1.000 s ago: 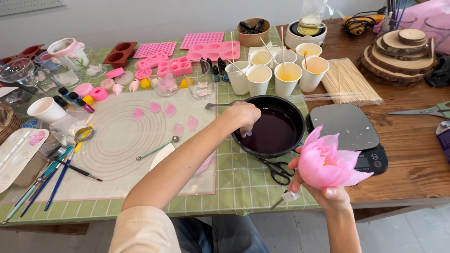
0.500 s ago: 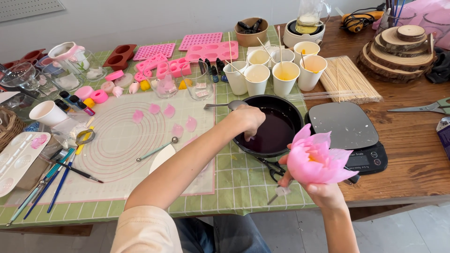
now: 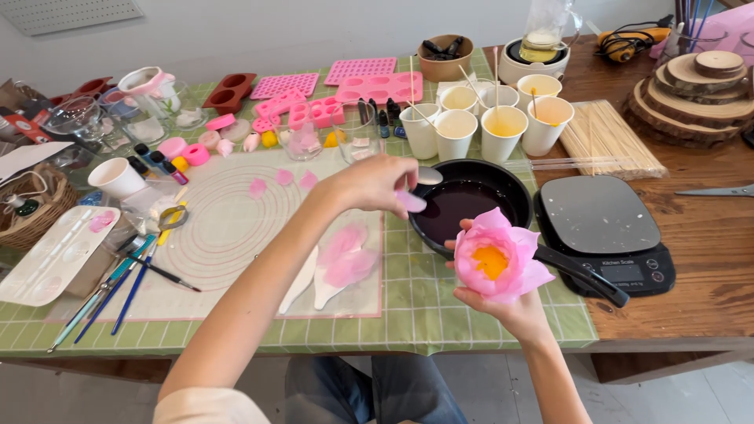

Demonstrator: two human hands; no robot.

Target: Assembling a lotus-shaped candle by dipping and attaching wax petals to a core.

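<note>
At the desk's left edge a wicker basket (image 3: 31, 212) is sitting beside a white palette tray (image 3: 59, 255), with thin brushes (image 3: 118, 290) lying fanned out toward the front edge and a white cup (image 3: 116, 177) standing just behind them. Farther in, a round-ringed work mat (image 3: 236, 228) is lying on the green checked cloth (image 3: 424, 314), carrying loose pink petals (image 3: 345, 255) near its right side, while pink silicone moulds (image 3: 345, 86) are lining the back edge. The left hand (image 3: 373, 182) is reaching across the mat and pinching a small spoon (image 3: 428, 176) together with a pale pink petal (image 3: 411, 202), now lifted just clear of the black pan (image 3: 471, 206); a second ago that hand was lower, down at the pan's rim over the dark liquid, so the petal appears to have been freshly dipped and drawn out. Behind the pan, paper cups (image 3: 503, 126) with stirring sticks are standing in a cluster. The right hand (image 3: 510, 310) is holding the pink flower (image 3: 496, 257) by its underside at the front edge, fingers curled beneath it, and it has turned the bloom since then, so the yellow centre is facing upward and sitting close under the raised petal. To the right, a black kitchen scale (image 3: 605, 228) is resting on bare wood, with bamboo skewers (image 3: 609, 137) and stacked wooden slices (image 3: 699, 86) toward the back right corner.
</note>
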